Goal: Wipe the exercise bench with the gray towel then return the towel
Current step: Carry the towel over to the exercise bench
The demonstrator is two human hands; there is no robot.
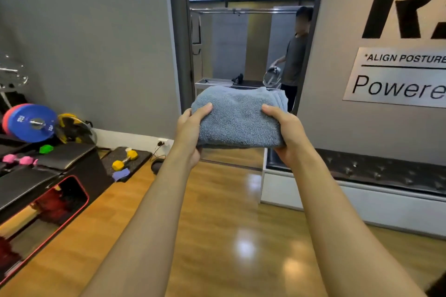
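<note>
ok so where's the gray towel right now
In the head view the gray towel is folded and held up at centre frame between the left hand and right hand, in front of the doorway.

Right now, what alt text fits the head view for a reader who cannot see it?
A left hand and a right hand hold a folded gray towel out at arm's length above a wooden floor. A padded bench lines the right wall; dumbbells and weight plates sit at left.
</note>
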